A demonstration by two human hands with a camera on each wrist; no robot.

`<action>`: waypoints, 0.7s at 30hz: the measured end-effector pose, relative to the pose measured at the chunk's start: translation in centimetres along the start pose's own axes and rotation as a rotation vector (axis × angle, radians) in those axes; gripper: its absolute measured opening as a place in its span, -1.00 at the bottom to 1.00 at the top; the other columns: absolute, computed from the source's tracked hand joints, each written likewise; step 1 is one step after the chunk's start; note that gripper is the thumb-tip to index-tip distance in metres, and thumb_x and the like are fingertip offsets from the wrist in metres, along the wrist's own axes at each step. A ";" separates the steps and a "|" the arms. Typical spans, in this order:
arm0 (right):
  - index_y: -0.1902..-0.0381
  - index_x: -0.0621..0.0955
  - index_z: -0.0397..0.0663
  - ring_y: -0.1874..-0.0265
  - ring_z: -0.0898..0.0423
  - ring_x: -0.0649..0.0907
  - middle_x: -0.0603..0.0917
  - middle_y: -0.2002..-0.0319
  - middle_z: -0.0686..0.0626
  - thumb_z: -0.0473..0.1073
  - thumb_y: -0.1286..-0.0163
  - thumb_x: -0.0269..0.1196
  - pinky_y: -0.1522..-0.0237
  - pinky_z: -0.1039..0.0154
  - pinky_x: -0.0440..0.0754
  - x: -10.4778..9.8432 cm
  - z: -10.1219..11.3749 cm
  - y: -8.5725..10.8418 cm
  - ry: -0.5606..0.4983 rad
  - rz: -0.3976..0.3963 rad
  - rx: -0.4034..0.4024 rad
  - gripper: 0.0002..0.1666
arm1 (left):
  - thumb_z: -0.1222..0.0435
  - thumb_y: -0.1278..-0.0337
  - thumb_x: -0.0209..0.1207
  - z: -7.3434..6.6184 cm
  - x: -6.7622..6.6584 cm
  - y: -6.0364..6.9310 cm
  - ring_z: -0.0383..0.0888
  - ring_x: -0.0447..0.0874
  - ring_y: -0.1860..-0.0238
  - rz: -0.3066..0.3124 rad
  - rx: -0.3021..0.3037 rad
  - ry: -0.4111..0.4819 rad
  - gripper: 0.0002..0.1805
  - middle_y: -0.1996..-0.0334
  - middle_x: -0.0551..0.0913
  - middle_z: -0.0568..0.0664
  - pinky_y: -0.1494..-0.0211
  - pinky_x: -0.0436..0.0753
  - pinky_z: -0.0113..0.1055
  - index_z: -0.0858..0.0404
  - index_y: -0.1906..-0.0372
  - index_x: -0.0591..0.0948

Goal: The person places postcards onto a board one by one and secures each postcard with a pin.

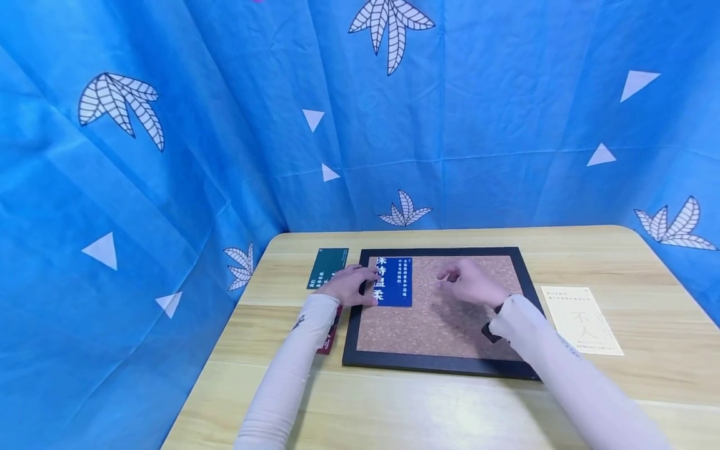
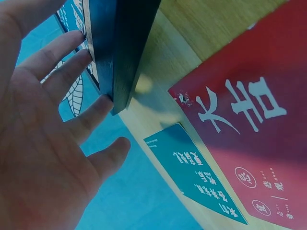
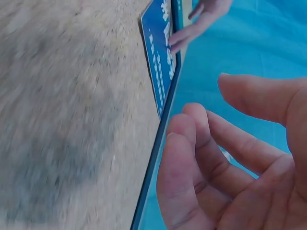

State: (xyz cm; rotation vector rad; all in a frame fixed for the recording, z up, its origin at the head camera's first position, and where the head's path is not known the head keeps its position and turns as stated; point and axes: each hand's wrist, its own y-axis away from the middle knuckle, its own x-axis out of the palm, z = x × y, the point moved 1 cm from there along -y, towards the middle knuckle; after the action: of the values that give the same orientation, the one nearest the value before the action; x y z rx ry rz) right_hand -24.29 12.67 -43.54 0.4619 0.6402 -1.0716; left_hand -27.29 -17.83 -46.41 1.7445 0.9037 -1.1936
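The blue card [image 1: 396, 282] on the corkboard [image 1: 433, 337] reads 保持溫柔; left of the corkboard, the red card [image 2: 261, 139] reads 大吉, 忌 悲观, 宜 心动; right of it, the cream card [image 1: 582, 320] shows 不, 人.

we stretch our left arm [image 1: 292, 375] and right arm [image 1: 574, 375] forward, both sleeved in white and angled in toward each other. our left hand [image 1: 351, 286] shows its back from above, with the fingers [image 2: 53, 52] spread apart and only gently bent; its open palm faces the wrist camera. our right hand [image 1: 472, 284] hovers well apart from the left. its fingers curl loosely in toward the palm, holding nothing that we can see, and its thumb [image 3: 259, 96] stands clear of them.
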 end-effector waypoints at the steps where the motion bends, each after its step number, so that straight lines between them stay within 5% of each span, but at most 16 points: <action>1: -0.04 0.70 -0.38 0.43 0.12 0.61 0.75 0.27 -0.18 -0.21 -0.45 0.28 0.40 0.24 0.57 -0.3 -0.2 0.3 0.002 -0.001 -0.011 -0.66 | -0.13 -0.22 0.36 0.0 0.0 0.0 0.05 0.17 -0.63 0.002 -0.003 0.002 -0.28 -0.58 0.35 -0.16 -0.65 0.22 0.15 -0.05 -0.45 0.50; 10: 0.01 0.71 -0.37 0.42 0.15 0.64 0.78 0.32 -0.13 -0.22 -0.45 0.29 0.41 0.28 0.58 -3.5 -2.4 3.8 0.059 -0.056 -0.064 -0.69 | -0.11 -0.21 0.38 0.1 0.0 0.2 0.04 0.16 -0.63 0.000 -0.016 0.018 -0.27 -0.58 0.35 -0.17 -0.63 0.24 0.16 -0.05 -0.46 0.50; 21: 0.00 0.72 -0.34 0.46 0.26 0.57 0.74 0.36 -0.03 -0.17 -0.47 0.29 0.43 0.32 0.54 -6.7 -5.6 8.8 0.153 -0.115 0.011 -0.68 | -0.09 -0.22 0.38 -0.1 -0.1 0.3 0.05 0.13 -0.64 0.009 -0.009 0.045 -0.27 -0.58 0.35 -0.15 -0.63 0.25 0.16 -0.03 -0.47 0.49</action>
State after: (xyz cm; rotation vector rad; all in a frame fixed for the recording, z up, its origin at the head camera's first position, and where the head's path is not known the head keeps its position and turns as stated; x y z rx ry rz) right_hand -19.86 24.21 -42.73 0.5256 0.8043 -1.1561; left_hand -27.05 -17.89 -46.27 1.7729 0.9250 -1.1465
